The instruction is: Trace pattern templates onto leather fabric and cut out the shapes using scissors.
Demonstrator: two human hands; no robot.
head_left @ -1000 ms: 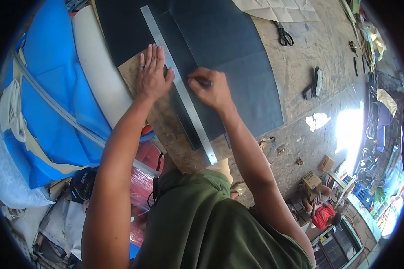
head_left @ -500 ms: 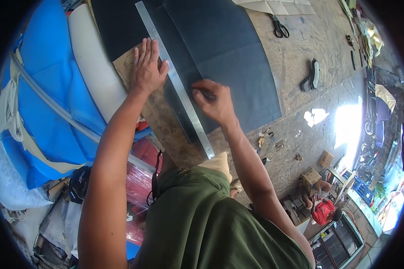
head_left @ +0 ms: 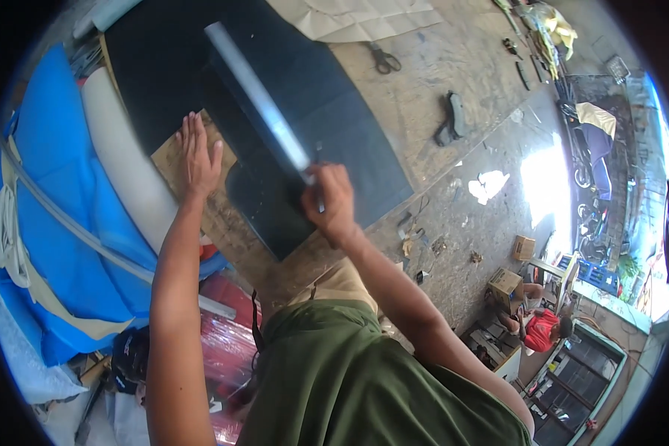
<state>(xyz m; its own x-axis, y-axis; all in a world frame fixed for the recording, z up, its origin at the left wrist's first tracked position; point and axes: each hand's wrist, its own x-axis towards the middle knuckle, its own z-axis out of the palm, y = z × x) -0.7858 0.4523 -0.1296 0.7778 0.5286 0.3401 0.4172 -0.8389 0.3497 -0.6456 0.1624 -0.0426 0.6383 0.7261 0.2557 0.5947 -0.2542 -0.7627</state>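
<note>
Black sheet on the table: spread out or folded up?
Spread out: the black sheet lies broad and mostly flat across the table, its dark surface showing on both sides of the metal ruler.

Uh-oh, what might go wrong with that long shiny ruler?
The metal ruler, held near one end by the right hand, might swing and scratch the black sheet. The dark pen-like tool in that same hand might slip or leave a stray mark.
</note>
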